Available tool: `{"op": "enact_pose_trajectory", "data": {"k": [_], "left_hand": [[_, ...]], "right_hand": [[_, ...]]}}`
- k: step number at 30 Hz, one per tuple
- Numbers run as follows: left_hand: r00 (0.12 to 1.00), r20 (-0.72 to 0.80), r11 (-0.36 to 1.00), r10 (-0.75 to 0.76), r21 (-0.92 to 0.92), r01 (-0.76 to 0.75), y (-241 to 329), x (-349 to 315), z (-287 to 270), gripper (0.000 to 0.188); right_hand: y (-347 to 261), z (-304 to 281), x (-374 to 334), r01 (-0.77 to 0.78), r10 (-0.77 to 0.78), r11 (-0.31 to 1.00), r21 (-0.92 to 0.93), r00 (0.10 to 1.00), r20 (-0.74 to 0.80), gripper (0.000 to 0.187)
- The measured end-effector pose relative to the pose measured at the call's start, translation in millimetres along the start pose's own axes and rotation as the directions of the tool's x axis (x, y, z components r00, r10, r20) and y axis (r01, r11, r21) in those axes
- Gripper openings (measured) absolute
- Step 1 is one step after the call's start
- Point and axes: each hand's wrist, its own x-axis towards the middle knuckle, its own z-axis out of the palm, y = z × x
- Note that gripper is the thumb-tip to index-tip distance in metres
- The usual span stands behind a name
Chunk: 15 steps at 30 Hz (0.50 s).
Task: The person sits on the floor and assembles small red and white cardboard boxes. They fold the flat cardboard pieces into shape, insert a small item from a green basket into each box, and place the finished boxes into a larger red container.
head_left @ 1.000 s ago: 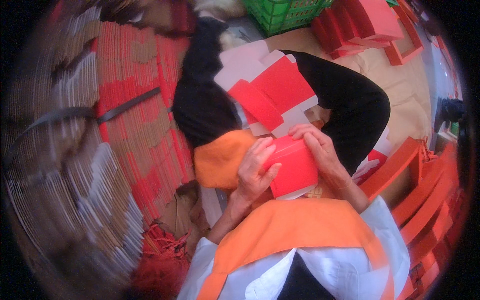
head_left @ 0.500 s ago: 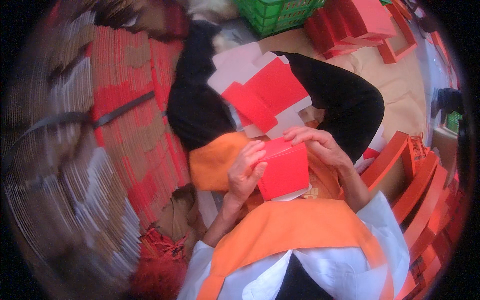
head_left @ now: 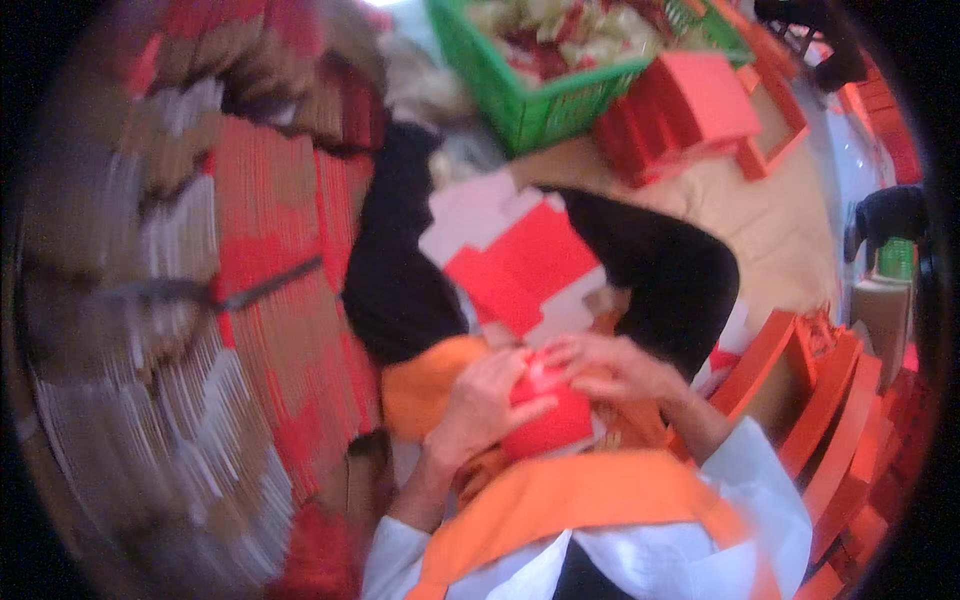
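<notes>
Red cardboard box (head_left: 556, 431), seemingly mostly formed, was held just bodyward of the unfolded red-and-white cardboard sheet (head_left: 548, 250), left hand (head_left: 474, 403) clasping the box thumb-against-fingers, right hand (head_left: 624, 369) bending fingers over its top, pinch unclear.

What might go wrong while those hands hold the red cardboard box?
The small red cardboard box might get dented if the left hand and right hand squeeze hard. The flat red-and-white cardboard sheet might slip off the black-trousered legs, since neither hand seems to grip it.
</notes>
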Motion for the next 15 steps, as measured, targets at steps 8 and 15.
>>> {"op": "enact_pose_trajectory", "data": {"k": [8,15], "left_hand": [[0.871,-0.342,0.755,-0.353,-0.654,0.049,-41.1,29.6,-38.6,0.059],[0.594,-0.386,0.481,-0.706,-0.877,0.001,-73.7,19.4,-21.0,0.057]], "right_hand": [[-54.1,-115.4,100.0,0.037,-0.077,0.971,-0.235,0.983,-0.165,0.014],[12.0,-293.3,255.3,-0.321,0.251,0.42,-0.849,0.94,-0.231,0.031]]}}
